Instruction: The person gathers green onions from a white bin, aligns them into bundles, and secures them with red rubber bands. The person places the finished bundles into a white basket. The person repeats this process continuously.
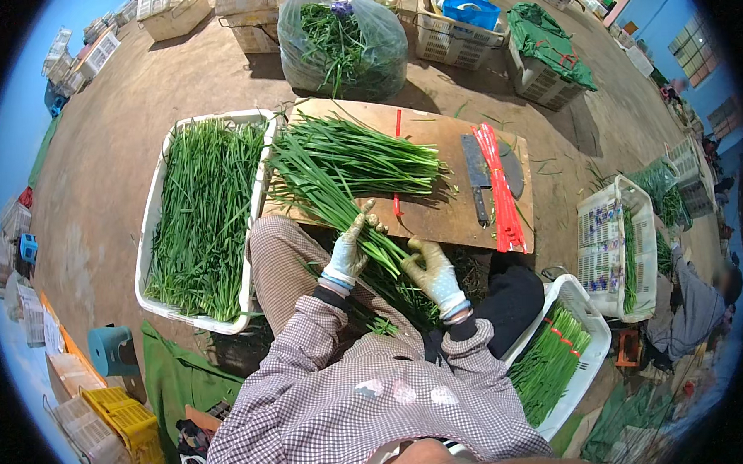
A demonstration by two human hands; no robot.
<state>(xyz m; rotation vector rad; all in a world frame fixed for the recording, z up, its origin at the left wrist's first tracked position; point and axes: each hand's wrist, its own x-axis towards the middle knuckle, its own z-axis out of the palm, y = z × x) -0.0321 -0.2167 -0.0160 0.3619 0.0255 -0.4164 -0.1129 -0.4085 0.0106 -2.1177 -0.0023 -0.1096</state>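
Note:
My left hand (351,245), in a soiled white glove, is closed around a bundle of green leafy stalks (339,211) over the near edge of a wooden board (433,220). My right hand (432,273), gloved too, is at the cut ends of that bundle, thumb and fingers apart; whether it touches them I cannot tell. A larger pile of stalks (368,157) lies on the board across a red tie strip (398,124). Right of it lie a cleaver (477,171) with a black handle and a bunch of red tie strips (499,183), which partly covers a dark rounded piece (513,170).
A white crate of loose stalks (146,260) stands left; another with red-tied bundles (592,371) stands right. Beyond the board are a plastic bag of greens (345,53) and crates (456,41). A person in grey (692,311) is at the far right.

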